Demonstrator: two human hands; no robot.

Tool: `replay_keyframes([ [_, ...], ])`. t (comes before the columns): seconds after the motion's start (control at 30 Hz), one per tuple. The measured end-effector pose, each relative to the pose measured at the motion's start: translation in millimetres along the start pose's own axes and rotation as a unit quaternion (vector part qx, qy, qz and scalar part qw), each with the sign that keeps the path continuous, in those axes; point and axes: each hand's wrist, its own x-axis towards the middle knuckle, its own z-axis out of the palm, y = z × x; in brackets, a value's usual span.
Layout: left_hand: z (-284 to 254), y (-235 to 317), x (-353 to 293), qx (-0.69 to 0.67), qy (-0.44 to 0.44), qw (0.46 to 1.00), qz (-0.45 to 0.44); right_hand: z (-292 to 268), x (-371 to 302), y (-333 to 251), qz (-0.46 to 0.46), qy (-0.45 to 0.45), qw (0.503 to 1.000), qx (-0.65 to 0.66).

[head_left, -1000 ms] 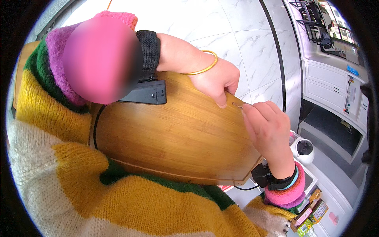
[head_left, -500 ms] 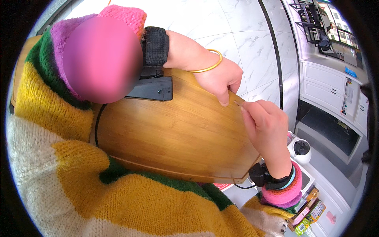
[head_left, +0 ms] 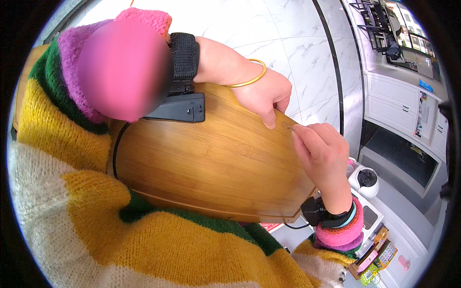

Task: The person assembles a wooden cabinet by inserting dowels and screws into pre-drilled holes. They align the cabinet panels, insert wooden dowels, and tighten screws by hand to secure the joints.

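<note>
A large rounded bamboo board (head_left: 211,163) is being held up close against the person's striped knitted sweater, and the left hand (head_left: 264,93), wearing a gold bangle (head_left: 247,77), is curling over the board's upper edge with its thumb pressing on the face. Just to the right, the right hand (head_left: 321,151) is pinching its fingertips (head_left: 298,132) together at a small mark (head_left: 287,126) near that edge; what they grasp is too small to tell. Judging from this, keeping the left grip firm and picking slowly would be working best.
</note>
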Motion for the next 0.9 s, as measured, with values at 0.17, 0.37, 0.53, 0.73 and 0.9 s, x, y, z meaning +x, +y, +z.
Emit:
replay_keyframes([
  [0.17, 0.1, 0.6, -0.6, 0.0, -0.009, 1.0, 0.003, 0.9, -0.4, 1.5, -0.01, 0.01, 1.0, -0.003],
  [0.37, -0.4, 0.6, -0.2, -0.01, -0.002, 1.0, 0.001, -1.2, -1.5, 0.6, 0.005, 0.023, 1.0, 0.007],
  [0.53, -0.7, 0.0, -0.2, -0.01, -0.002, 1.0, 0.002, -1.2, -1.1, 0.6, 0.009, 0.019, 1.0, 0.015],
  [0.73, -1.4, -0.7, -0.9, -0.007, -0.002, 1.0, 0.001, 2.4, 0.6, 1.2, 0.008, 0.018, 1.0, 0.014],
  [0.9, -1.1, -1.2, -0.3, -0.01, 0.0, 1.0, 0.008, 1.3, 0.7, 1.8, 0.015, 0.017, 1.0, 0.019],
])
